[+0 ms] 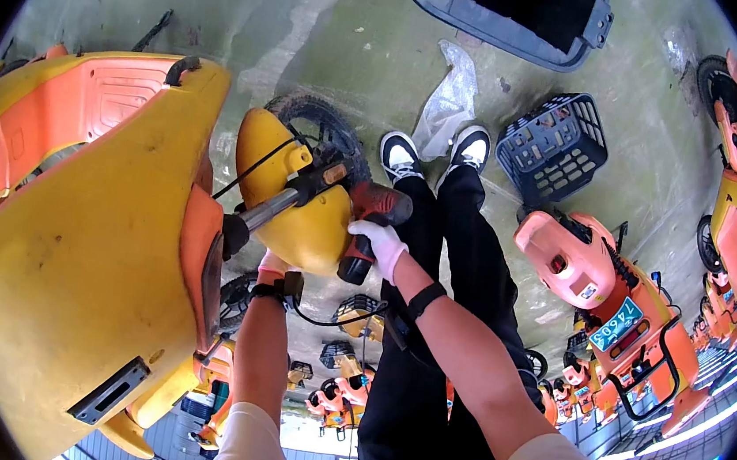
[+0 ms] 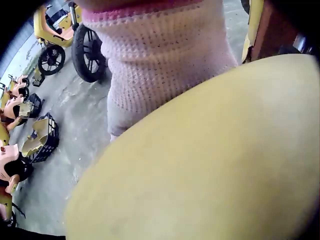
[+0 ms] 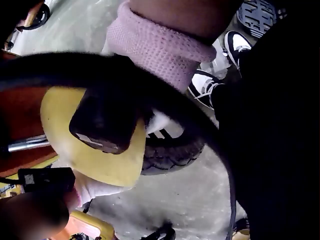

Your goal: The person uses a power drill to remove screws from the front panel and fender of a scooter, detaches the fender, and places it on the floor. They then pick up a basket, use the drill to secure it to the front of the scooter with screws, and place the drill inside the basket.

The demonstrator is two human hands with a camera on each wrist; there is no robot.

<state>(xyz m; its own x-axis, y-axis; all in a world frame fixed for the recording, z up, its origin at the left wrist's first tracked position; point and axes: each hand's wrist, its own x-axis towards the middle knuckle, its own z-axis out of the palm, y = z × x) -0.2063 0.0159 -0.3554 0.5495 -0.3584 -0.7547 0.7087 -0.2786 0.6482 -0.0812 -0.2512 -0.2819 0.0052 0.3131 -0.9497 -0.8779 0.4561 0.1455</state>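
Note:
In the head view my gloved right hand (image 1: 381,245) grips the handle of a red and black cordless power drill (image 1: 381,205). Its dark battery base (image 3: 102,125) shows in the right wrist view. The drill's nose end overlaps a yellow front fender (image 1: 310,235) by a scooter's metal fork tube (image 1: 268,210) and front wheel (image 1: 334,129). My gloved left hand (image 2: 165,65) is at the fender's far side, its fingers hidden by the yellow shell; I cannot tell how they lie. Its white glove (image 3: 97,186) shows just below the fender in the right wrist view.
The scooter's large yellow body (image 1: 91,256) fills the left side. A dark plastic basket (image 1: 554,146) and a clear plastic sheet (image 1: 451,92) lie near my shoes. A dark bin (image 1: 493,38) stands beyond. Another orange scooter (image 1: 591,269) is at the right, with several more behind.

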